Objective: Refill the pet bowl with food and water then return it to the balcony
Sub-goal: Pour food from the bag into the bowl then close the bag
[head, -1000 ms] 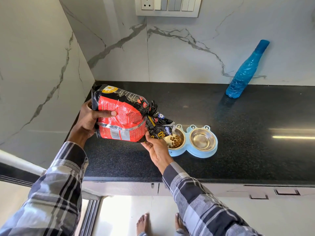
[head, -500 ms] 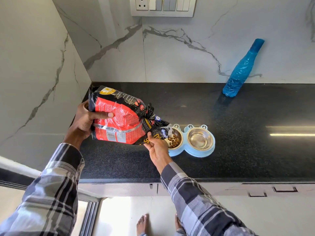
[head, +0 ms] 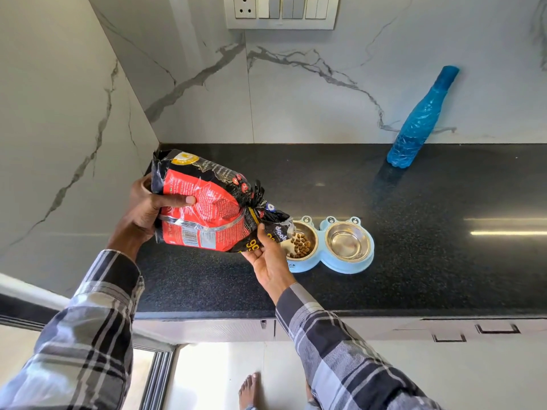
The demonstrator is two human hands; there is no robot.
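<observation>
More kibble point(head: 300, 247) has dropped into the bowl point(head: 330, 247); both hands' grip stays clenched on the bag point(head: 213, 211)

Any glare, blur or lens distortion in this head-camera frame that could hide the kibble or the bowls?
Head view: a bright streak of glare lies on the black countertop at right, clear of the pet bowl; wide-angle bending tilts the blue bottle and the walls; the kibble and the food bag read sharp; the floor below is overexposed.
</observation>
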